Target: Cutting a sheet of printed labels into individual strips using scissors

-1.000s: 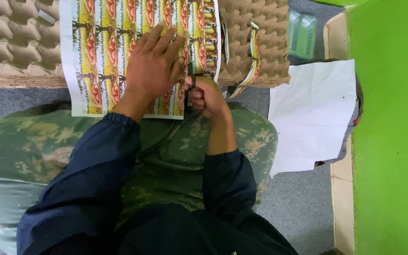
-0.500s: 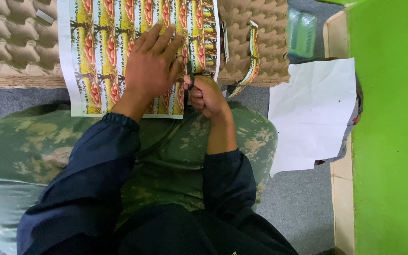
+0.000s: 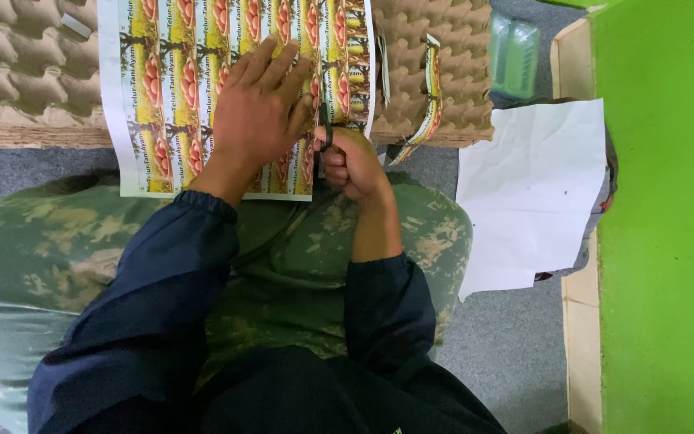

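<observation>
Label sheet (image 3: 202,72) on egg trays (image 3: 18,72); left hand (image 3: 259,108) flat, right hand (image 3: 351,165) gripping scissors (image 3: 328,133); grey carpet (image 3: 508,345).

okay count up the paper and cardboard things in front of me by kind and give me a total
Printed label sheets: 1, under the left hand, cut by the right hand
Cut label strips: 1
Plain white sheets: 1
Egg tray stacks: 1
Total: 4
</observation>
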